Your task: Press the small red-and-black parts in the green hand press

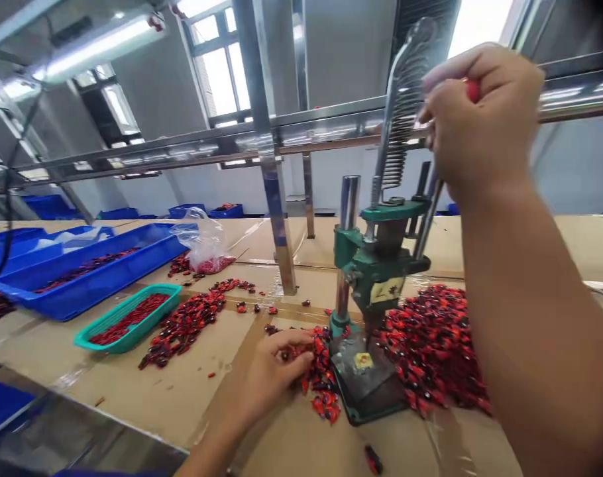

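A green hand-lever bench press [376, 265] stands on the cardboard-topped table, with its steel lever [401, 112] raised and a coil spring along it. My right hand [480, 119] is shut around the lever's red grip, high above the press. My left hand [276, 371] rests low beside the press base [366, 384], its fingers curled on a small dark-and-red part at the edge of a loose heap [321, 377]. A larger heap of the same red and black parts [431, 344] lies right of the base. What the parts are is too small to tell.
Further left lie a teal basket [127, 318] and a long blue tray [97, 271], both holding red parts, plus a plastic bag [202, 242]. A steel post [276, 218] rises from the table behind the press. A small red-and-black object [374, 458] lies near the front.
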`<state>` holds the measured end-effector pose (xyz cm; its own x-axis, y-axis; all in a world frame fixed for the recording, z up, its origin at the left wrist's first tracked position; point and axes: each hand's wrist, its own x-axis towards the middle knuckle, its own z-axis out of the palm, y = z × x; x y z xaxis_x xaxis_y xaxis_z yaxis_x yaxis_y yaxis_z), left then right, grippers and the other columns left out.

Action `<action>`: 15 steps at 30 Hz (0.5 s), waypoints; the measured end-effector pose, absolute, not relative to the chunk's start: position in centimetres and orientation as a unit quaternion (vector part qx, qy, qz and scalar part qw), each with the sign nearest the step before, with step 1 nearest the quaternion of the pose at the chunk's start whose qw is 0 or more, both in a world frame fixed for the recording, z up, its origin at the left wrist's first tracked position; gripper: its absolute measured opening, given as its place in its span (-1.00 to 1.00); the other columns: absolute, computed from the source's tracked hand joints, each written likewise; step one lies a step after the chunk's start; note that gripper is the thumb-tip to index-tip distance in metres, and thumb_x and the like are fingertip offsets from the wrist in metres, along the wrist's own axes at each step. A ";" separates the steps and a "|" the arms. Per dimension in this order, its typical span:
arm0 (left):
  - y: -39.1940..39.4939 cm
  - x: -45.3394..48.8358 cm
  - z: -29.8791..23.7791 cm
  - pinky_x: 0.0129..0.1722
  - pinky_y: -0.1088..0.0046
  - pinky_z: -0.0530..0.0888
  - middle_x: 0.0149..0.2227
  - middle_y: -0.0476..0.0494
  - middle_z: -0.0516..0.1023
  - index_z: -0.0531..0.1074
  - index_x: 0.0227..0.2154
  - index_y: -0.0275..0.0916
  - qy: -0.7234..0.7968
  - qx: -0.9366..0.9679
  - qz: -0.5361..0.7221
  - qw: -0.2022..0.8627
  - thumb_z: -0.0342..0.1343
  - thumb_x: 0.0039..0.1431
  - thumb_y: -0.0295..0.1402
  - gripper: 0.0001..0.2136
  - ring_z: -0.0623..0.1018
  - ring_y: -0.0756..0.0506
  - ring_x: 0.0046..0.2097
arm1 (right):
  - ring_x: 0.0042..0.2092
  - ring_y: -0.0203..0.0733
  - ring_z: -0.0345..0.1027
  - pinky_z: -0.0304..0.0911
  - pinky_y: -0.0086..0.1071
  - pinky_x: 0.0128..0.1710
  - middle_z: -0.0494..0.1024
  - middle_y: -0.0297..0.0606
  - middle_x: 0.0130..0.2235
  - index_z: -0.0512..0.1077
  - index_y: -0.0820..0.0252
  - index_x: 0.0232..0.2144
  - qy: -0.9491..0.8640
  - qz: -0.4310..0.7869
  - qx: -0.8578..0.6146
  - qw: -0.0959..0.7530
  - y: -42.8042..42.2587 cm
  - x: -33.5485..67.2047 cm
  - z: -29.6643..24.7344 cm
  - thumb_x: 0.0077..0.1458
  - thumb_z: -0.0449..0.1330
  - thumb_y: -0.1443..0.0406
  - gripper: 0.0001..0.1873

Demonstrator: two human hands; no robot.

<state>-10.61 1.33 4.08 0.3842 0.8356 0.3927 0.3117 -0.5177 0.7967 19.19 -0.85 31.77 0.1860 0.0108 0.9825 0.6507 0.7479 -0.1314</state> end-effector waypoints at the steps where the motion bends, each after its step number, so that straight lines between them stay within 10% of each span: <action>1: 1.1 -7.9 3.5 0.08 0.43 0.40 -0.06 0.01 0.56 0.62 -0.19 -0.08 0.337 0.784 0.410 0.322 0.26 0.13 -0.27 -0.82 0.52 -0.04 0.00 | -0.47 -0.46 0.24 0.12 -0.50 -0.52 0.37 -0.21 -0.41 0.48 0.42 -0.22 -0.603 -0.210 -0.276 0.718 -1.1 18.7 31.8 0.12 0.04 0.39 -0.74; 15: 2.4 -1.3 1.2 0.07 0.29 0.18 -0.20 0.18 0.58 0.62 -0.24 0.13 0.338 0.822 0.359 0.285 0.36 0.04 -0.16 -0.81 0.48 -0.02 -0.11 | -0.52 -0.36 0.17 -0.05 -0.36 -0.63 0.33 -0.23 -0.46 0.49 0.29 -0.29 -0.616 -0.194 -0.268 0.715 -1.4 18.9 32.3 0.04 0.02 0.43 -0.74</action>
